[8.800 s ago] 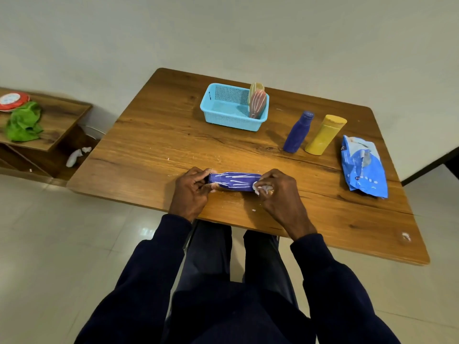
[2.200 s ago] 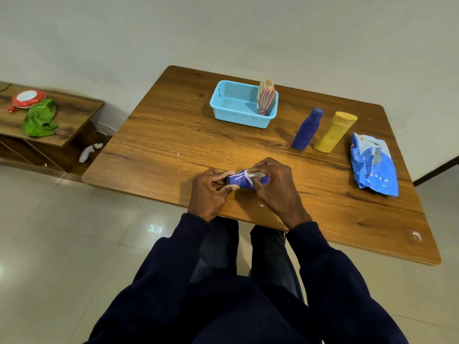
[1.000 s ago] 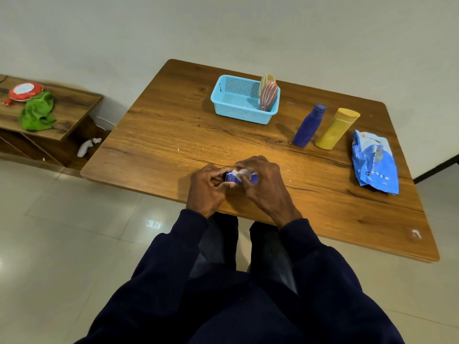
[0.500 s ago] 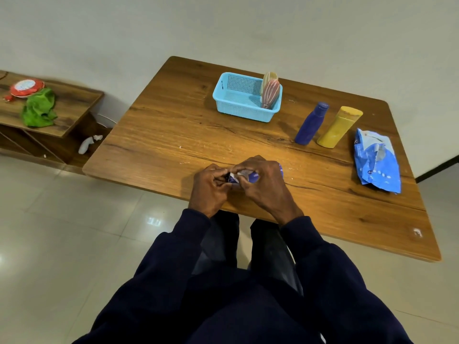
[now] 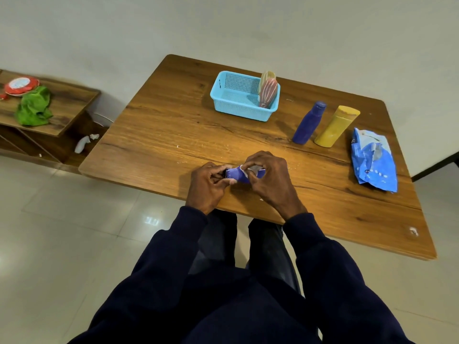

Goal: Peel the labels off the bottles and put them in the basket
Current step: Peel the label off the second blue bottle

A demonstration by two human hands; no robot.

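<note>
A blue bottle [image 5: 237,175] lies on its side near the front edge of the wooden table [image 5: 173,135]. My left hand [image 5: 207,186] grips its left end. My right hand [image 5: 270,180] covers its right part, with the fingertips pinching a whitish strip of label [image 5: 250,169] on top. Most of the bottle is hidden by both hands. The light blue basket [image 5: 224,95] stands at the back of the table, with two peeled bottles [image 5: 267,91] leaning upright in its right end.
A blue bottle [image 5: 309,122] and a yellow bottle [image 5: 336,126] stand right of the basket. A crumpled blue packet [image 5: 373,160] lies near the table's right edge. A low shelf [image 5: 62,108] at left holds a green cloth [image 5: 33,106] and a red lid [image 5: 21,85].
The bottle was stretched out between my hands earlier; now my right hand has moved left over it and picks at the label. Over the last second the hands barely moved.
</note>
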